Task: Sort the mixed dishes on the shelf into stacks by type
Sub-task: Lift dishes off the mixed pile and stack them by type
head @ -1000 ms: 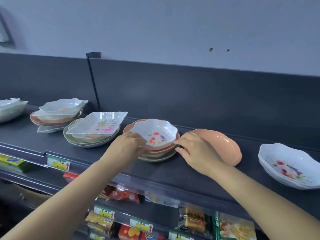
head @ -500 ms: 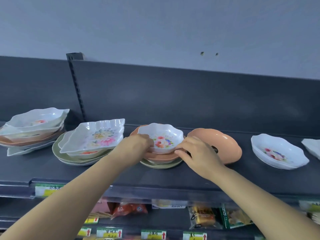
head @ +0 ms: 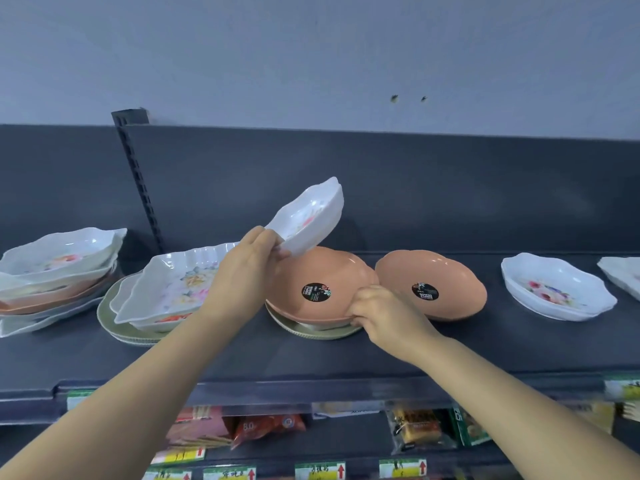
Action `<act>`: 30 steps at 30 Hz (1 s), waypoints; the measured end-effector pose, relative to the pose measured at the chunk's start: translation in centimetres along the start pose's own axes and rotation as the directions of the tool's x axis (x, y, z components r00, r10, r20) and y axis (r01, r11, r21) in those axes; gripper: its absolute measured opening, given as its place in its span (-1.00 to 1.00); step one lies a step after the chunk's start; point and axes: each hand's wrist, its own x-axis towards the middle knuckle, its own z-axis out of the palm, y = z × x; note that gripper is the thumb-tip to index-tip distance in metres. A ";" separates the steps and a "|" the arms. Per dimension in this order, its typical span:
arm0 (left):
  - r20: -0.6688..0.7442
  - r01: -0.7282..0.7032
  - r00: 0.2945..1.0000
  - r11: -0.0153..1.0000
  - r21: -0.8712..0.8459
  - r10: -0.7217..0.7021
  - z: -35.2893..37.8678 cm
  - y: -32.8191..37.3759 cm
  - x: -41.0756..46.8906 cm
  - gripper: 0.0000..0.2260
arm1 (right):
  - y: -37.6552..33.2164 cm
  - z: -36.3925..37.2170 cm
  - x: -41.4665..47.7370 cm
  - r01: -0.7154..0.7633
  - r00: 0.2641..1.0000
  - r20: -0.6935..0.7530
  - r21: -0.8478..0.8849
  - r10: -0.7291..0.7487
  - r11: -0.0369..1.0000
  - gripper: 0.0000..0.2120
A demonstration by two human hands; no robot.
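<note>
My left hand [head: 247,271] grips the rim of a small white floral bowl [head: 310,218], which is lifted and tilted above the middle stack. My right hand [head: 379,311] pinches the front right rim of a peach bowl [head: 318,284] with a round black sticker; that bowl rests on a pale green plate [head: 311,330]. A second peach bowl [head: 431,285] with the same sticker leans just to the right. A white scalloped floral dish [head: 173,285] lies on green plates at the left.
A mixed stack of white and peach dishes [head: 55,268] stands at the far left of the dark shelf [head: 242,358]. A white floral bowl [head: 554,287] and another white dish [head: 623,273] sit at the right. Packaged snacks and price tags fill the shelves below.
My left hand has lifted the white floral bowl off the middle stack and tipped it up. My right hand has moved onto the rim of the peach bowl underneath.
</note>
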 end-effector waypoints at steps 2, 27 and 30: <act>-0.052 -0.004 0.999 1.000 -0.013 0.003 0.0 0.1 0.0 -0.88 | 0.3 -0.1 0.2 0.002 0.997 -0.073 -0.028 -0.005 1.000 -0.82; -0.089 -0.077 0.993 0.996 -0.044 0.073 6.3 4.9 1.0 -0.84 | 11.8 -4.1 -7.1 -0.259 0.960 -0.167 -0.227 0.224 0.939 -0.70; -0.078 -0.095 0.993 0.994 -0.047 0.091 6.7 5.5 1.1 -0.84 | 12.1 -4.1 -7.3 -0.277 0.960 -0.091 -0.192 0.264 0.941 -0.77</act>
